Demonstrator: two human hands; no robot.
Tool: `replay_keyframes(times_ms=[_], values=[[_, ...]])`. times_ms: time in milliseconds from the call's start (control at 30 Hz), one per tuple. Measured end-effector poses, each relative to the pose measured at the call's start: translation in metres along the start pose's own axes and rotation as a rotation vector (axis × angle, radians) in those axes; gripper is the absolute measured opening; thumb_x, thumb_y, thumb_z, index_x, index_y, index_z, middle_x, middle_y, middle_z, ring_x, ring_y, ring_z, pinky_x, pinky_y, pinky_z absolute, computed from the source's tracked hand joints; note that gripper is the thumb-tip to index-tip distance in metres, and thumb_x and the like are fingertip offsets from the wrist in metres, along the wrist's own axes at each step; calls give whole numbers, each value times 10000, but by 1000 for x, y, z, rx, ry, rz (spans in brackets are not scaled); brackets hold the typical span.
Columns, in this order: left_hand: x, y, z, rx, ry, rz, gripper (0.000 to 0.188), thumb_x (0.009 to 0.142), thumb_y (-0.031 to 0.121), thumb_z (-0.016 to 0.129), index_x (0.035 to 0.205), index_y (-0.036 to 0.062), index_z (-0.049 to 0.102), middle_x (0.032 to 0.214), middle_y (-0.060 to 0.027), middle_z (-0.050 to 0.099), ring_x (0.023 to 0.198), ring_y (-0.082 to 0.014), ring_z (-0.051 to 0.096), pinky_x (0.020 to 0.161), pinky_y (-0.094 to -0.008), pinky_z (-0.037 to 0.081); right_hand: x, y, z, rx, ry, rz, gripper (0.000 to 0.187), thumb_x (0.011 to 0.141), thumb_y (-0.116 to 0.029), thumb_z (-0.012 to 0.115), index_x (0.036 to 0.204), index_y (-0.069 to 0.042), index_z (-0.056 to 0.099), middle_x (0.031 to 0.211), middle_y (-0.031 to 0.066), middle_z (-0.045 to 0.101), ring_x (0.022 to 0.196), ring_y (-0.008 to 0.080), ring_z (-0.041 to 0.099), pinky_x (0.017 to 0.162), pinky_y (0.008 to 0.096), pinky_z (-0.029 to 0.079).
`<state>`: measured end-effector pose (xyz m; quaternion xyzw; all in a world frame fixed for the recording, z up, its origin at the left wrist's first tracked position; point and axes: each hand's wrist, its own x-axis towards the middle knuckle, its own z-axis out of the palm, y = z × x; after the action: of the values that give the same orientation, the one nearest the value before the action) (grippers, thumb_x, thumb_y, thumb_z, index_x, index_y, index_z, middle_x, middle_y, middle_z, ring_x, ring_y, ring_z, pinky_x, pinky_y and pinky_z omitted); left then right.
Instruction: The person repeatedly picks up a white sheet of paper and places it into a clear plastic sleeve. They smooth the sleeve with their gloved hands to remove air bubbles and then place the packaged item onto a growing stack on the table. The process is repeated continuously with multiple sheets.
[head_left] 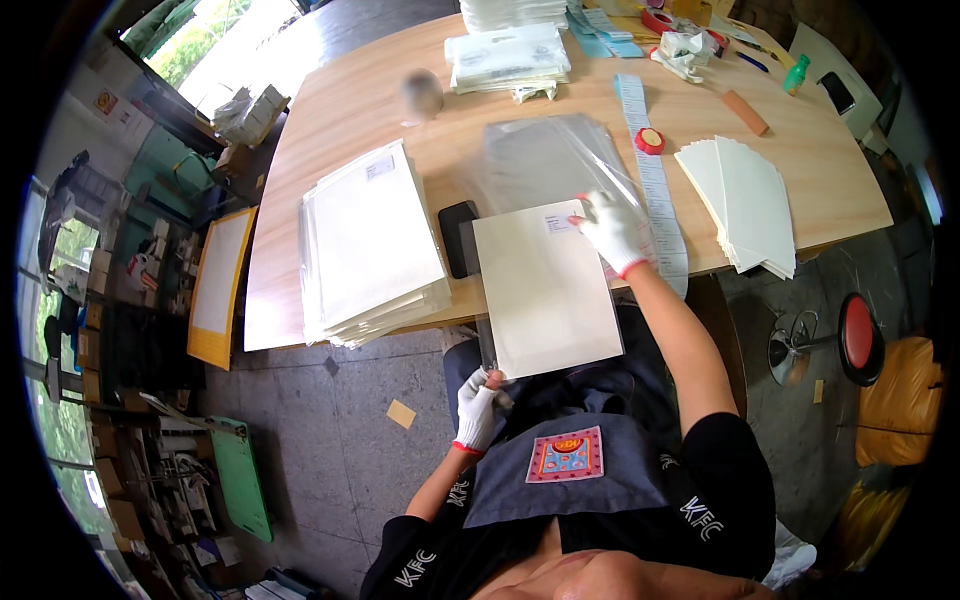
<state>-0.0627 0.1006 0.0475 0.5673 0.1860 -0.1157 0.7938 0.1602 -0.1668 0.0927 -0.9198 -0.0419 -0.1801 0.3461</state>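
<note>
Spanning the upper frame, a wooden table [330,110] bears a stack of sheets [368,245]. At centre, a clear sleeve [486,345] overhangs the near edge, a cream sheet [545,290] in or on it, unclear which. Well apart, the left hand [478,412] pinches the sleeve's lower-left corner; the right hand [612,232] grips the sheet's upper-right, beside a small label [557,224].

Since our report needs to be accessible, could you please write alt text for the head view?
A gloved right hand touches a cream sheet by the small label at its upper right corner; the gloved left hand is at the lower left corner. On the wooden table lie a paper stack, a black phone and clear plastic.
</note>
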Motion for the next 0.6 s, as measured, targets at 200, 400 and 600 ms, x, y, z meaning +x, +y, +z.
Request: replay_keyframes(times_ms=[200,400,600], values=[[11,44,12,198,-72,213,248,887,214,565,1015,2,592,787,-29,612,590,-80,542,550,-216,429,-111,21,-62,-51,-757,244,498,821,-548,522,712,-68,594,629,102,612,593,281,611,546,409,452],[-11,130,24,664,-29,759,216,841,-21,501,1035,-53,590,1020,-125,638,789,-85,596,627,-219,473,-137,-18,-11,767,-887,566,142,869,-143,541,897,-23,612,595,1,531,439,41,424,399,201,310],[24,188,-66,316,558,1009,161,898,81,486,976,-14,591,802,-34,545,690,-74,447,607,-198,356,-23,-134,59,967,-666,231,157,850,-164,556,828,-18,612,592,5,546,508,68,464,463,243,350]])
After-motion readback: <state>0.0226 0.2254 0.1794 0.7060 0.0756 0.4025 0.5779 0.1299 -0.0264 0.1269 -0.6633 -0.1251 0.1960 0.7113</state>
